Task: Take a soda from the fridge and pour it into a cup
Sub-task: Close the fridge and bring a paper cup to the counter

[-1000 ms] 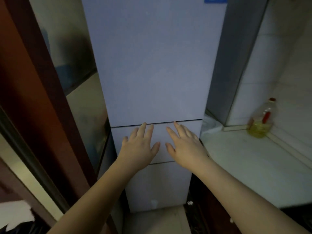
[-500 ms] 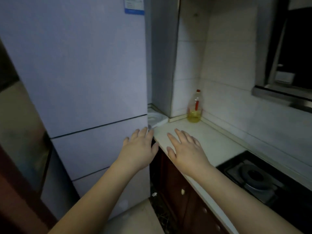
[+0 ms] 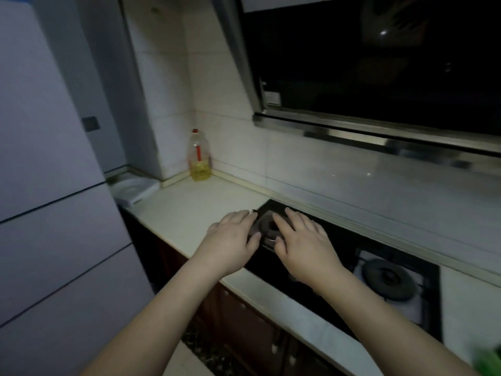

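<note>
Landmark for all positions: fridge (image 3: pixel 54 185).

Fridge: pale, tall, fills the left of the view. All its doors are shut, seams unbroken. The soda is not visible; judged to be inside, behind a closed door. No cup visible either.

Range hood (image 3: pixel 379 77): dark, well right of the fridge, high on the tiled wall, over the hob.

Countertop (image 3: pixel 195 210): pale, starts just beside the fridge and runs right. Mostly bare near the fridge, which looks the likely pouring spot.

Hob (image 3: pixel 339 267): black, set into the counter, farther right of the fridge. Two burners, no flame seen.

Left hand (image 3: pixel 230 240): right of the fridge, apart from it, palm down over the counter edge at the hob's near corner. Fingers spread flat, holding nothing.

Right hand (image 3: pixel 303 240): farther from the fridge, palm down above the near burner, fingers extended, empty. Contact with the hob: cannot tell.

Both hands look to be in a neutral ready pose. Judgement: task barely begun, fridge not yet opened.

Oil bottle (image 3: pixel 200 158): upright in the wall corner, right of the fridge, part full of yellow liquid, red cap.

Room dim, frame slightly blurred.
</note>
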